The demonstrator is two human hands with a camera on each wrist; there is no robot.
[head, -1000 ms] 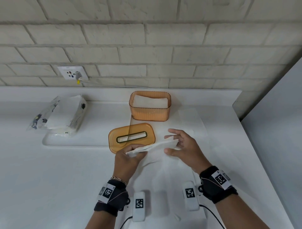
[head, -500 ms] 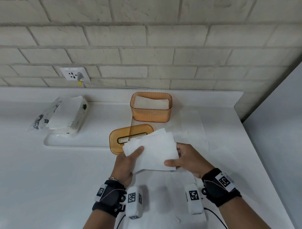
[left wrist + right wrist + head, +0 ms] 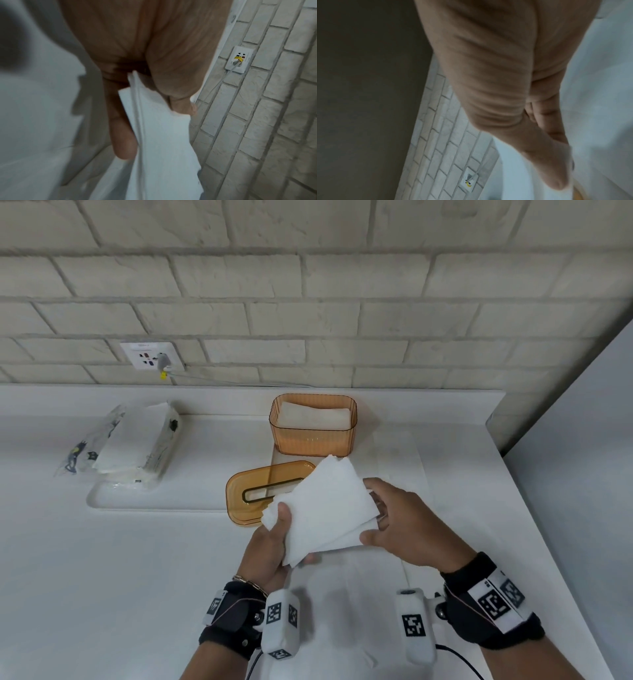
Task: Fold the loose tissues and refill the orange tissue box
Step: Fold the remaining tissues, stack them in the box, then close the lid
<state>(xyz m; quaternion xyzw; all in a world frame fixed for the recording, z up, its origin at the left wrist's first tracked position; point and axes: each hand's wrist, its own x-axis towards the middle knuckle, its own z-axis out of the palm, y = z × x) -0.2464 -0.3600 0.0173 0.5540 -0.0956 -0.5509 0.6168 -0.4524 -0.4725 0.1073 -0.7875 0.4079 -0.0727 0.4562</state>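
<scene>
White tissue [image 3: 325, 508], two hands

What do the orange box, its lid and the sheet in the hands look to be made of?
Box: translucent orange plastic, ribbed walls, contents showing through. Lid: the same glossy see-through plastic, probably. Sheet: soft white tissue paper, matte, with a ragged edge.

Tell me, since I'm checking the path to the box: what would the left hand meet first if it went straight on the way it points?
Probably the orange lid, lying flat just beyond the left hand and the folded tissue it grips; depth is uncertain.
</scene>
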